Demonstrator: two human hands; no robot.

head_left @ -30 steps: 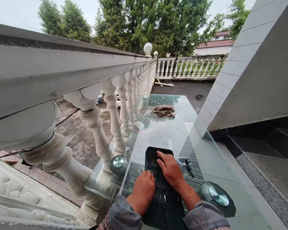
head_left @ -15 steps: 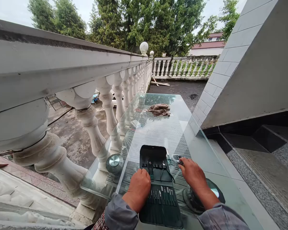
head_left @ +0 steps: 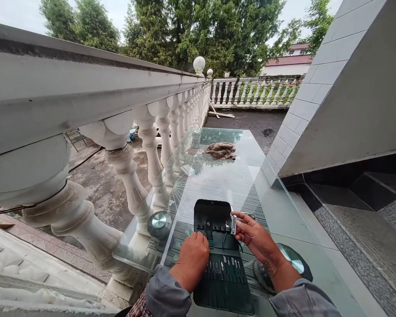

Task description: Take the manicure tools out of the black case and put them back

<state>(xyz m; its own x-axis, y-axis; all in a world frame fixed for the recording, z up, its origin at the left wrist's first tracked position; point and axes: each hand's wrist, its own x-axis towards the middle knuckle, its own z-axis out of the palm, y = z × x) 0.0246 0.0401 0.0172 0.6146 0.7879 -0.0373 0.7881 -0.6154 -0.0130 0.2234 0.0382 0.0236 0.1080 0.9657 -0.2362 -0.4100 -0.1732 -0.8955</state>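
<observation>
A black tool case (head_left: pixel 221 296) lies unfolded on the glass table, with several slim metal tools (head_left: pixel 229 266) in its lower half and loops across the upper half. My left hand (head_left: pixel 193 259) is closed at the case's left edge; its fingertips are hidden. Over the upper right of the case, my right hand (head_left: pixel 255 235) pinches a small flat silver metal piece (head_left: pixel 233 224) between thumb and fingers. A dark cord (head_left: pixel 225 240) lies on the case below that piece. Behind the right fingers a small dark metal item (head_left: pixel 251 216) partly shows on the glass.
The glass tabletop (head_left: pixel 224 178) stands on round metal-capped supports (head_left: pixel 160 221). A crumpled brown cloth (head_left: pixel 220 150) lies at its far end. A white balustrade (head_left: pixel 150 145) runs along the left; dark steps (head_left: pixel 359 211) rise on the right.
My right hand has moved left from beside the case to over its upper right, and the silver piece now shows in its fingers. My left hand stays at the case edge.
</observation>
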